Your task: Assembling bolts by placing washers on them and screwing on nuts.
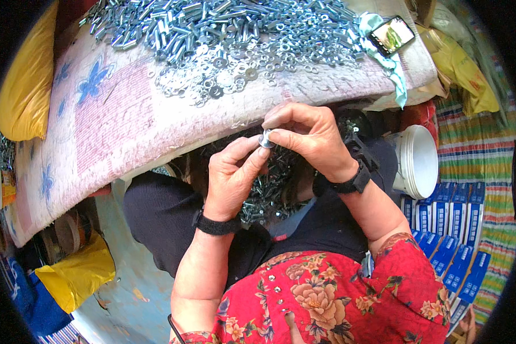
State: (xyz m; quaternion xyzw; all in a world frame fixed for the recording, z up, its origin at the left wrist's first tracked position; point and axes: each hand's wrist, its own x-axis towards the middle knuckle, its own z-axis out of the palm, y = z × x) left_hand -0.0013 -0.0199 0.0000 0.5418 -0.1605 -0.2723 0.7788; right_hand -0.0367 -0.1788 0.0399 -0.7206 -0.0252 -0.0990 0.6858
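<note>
Just off the table's near edge, both my hands meet around a small shiny metal fastener with a round washer-like flange (265, 139). My left hand (229, 179) pinches its lower side between thumb and fingertips. From above, my right hand (314, 136) grips the upper part with thumb and forefinger. Fingertips cover much of the piece, so its full shape is hidden. Beyond them, loose flat washers and nuts (212, 74) lie on the padded table (120, 123), with a heap of metal sleeves or bolts (172, 26) behind.
A phone (392, 35) rests on a light-blue cloth (397, 77) at the table's right. Dark metal parts (266, 200) lie below my hands, between my legs. A white bucket (417, 161) and blue-and-white boxes (456, 258) stand right; yellow bags (26, 80) hang left.
</note>
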